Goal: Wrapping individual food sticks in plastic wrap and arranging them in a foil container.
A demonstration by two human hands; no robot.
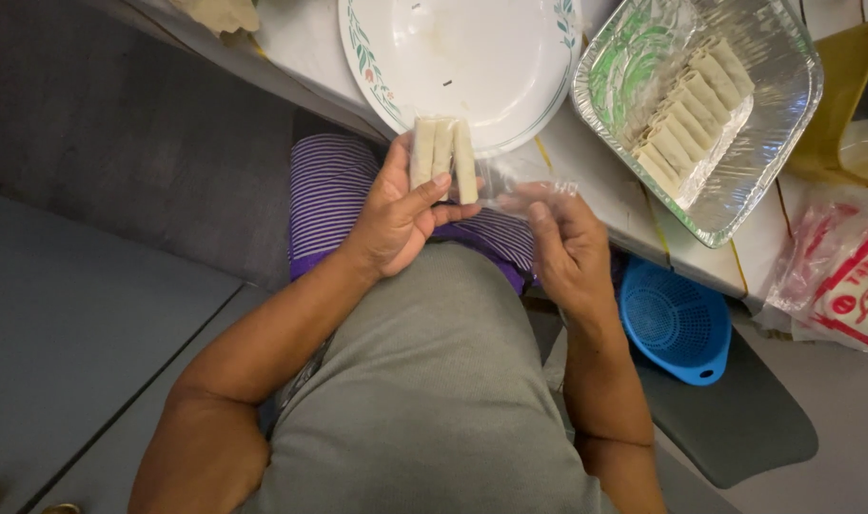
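Table edge (586, 162) runs across the top, white and crowded. Biggest on it, the foil tray (786, 105), and inside sits a neat row of pale rolled wrappers (693, 109) laid side by side on clear film, towards the tray's right half; the left half shows only crinkled foil. Next to it, the white plate (491, 48) with a green leafy rim, just a few specks on it. Off to the right, a red-and-white plastic packet (848, 281) hangs at the table's corner. Below the table, a blue plastic colander (677, 319) sits on a grey seat pad.

Now the hands, over the lap. Left hand (396, 214) has three pale rolls (442, 157) standing upright, thumb pressed across their lower part, fingers behind them, right at the plate's near rim. Right hand (562, 243) pinches a thin clear plastic bag (524, 181) between thumb and fingertips, its mouth just beside the rolls.
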